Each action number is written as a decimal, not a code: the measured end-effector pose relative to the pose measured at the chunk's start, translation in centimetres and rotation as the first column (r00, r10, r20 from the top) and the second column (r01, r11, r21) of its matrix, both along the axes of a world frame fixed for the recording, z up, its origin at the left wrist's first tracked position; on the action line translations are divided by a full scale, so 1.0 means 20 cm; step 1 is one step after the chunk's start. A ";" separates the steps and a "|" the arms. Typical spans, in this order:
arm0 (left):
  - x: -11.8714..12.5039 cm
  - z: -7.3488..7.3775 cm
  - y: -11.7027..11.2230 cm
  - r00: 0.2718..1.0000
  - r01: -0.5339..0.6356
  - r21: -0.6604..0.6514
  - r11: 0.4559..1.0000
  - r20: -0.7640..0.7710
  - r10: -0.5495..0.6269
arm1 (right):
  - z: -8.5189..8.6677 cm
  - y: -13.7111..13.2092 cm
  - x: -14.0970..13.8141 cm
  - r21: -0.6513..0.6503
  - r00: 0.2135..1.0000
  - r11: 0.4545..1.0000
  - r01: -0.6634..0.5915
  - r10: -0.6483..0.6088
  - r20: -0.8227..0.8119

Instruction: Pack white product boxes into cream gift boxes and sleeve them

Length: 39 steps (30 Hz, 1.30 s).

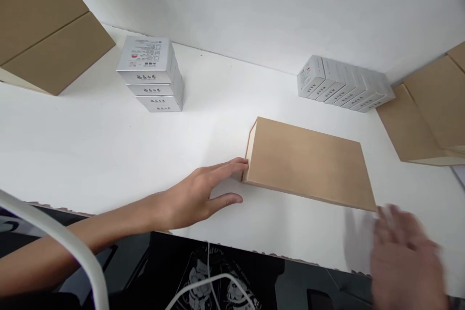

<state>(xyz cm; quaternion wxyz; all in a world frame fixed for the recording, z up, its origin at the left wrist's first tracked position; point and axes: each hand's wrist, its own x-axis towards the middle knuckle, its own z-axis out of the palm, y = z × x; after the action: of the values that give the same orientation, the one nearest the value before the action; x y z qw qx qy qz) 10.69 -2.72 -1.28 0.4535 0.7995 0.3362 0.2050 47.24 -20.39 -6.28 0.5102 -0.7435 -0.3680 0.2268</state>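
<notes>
A closed brown cardboard box (308, 162) with cream side walls lies flat on the white table in front of me. My left hand (203, 191) has its fingers stretched out, with the fingertips against the box's left end and the thumb apart below. Close to the box's near right corner is my right hand (407, 252), blurred by motion. Its fingers look extended with nothing visible in them; whether they touch the corner I cannot make out.
On the white table (218, 131), a stack of small silver-white printed boxes (152, 75) stands at back left. Several similar boxes (343, 85) form a row at back right. Larger brown boxes lie at far left (54, 43) and far right (425, 111). White cables (87, 261) cross the lower foreground.
</notes>
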 end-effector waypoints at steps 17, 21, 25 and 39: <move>0.01 -0.07 -0.07 0.986 -0.095 0.170 0.981 -0.117 0.116 | 0.08 0.14 -0.24 0.224 0.991 0.966 0.126 -0.135 0.022; 0.02 -0.03 -0.08 0.983 -0.111 0.051 0.993 -0.139 0.117 | 0.06 0.15 -0.24 0.205 0.968 0.946 0.250 -0.245 -0.051; 0.06 0.00 -0.10 0.972 -0.175 0.025 0.984 -0.153 0.177 | 0.05 0.18 -0.28 0.203 0.972 0.958 0.201 -0.169 -0.165; 0.07 -0.03 -0.07 0.964 -0.196 0.307 0.931 -0.116 0.240 | 0.08 0.23 -0.29 0.033 0.975 0.999 -0.033 0.040 -0.218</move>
<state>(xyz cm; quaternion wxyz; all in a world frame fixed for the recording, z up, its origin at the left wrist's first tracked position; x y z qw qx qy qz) 12.04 -4.14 -1.96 0.2777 0.8286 0.4224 0.2404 41.44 -15.75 -4.68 0.5540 -0.6997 -0.3265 0.3112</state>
